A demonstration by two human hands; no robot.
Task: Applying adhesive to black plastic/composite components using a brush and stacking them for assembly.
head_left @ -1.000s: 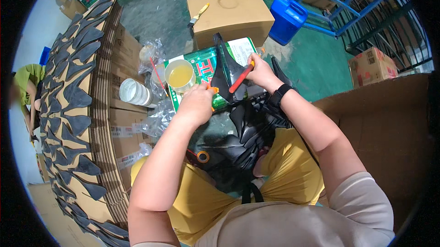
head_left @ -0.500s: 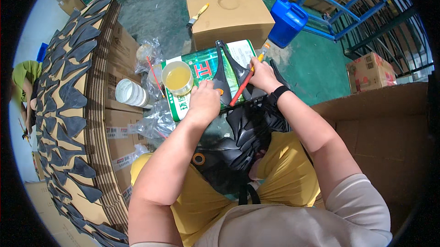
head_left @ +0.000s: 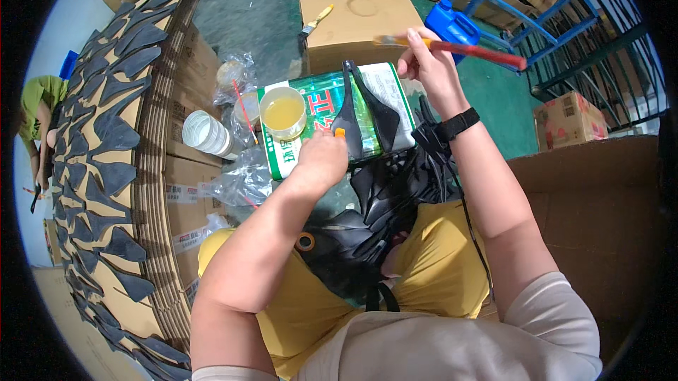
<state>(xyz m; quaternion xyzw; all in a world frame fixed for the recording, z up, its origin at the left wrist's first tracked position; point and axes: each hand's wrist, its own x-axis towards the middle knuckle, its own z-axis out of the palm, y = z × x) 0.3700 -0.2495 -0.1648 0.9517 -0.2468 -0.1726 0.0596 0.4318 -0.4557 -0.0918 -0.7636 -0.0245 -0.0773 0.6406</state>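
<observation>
Seemingly partway: black pieces [head_left: 116,123] laid out frame left, another piece [head_left: 385,118] mid-frame touching our left hand [head_left: 321,158], grip unclear; right hand [head_left: 433,70] grasps brush [head_left: 480,52].

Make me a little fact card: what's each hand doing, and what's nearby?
Left hand: at the left edge of a black, V-shaped flat piece
Right hand: raised, gripping a long red-handled tool, blurred
Under the piece: green-and-white rectangular container
Also on it: round white cup of yellow liquid
Beyond: brown cardboard box bearing a yellow-handled paintbrush
</observation>
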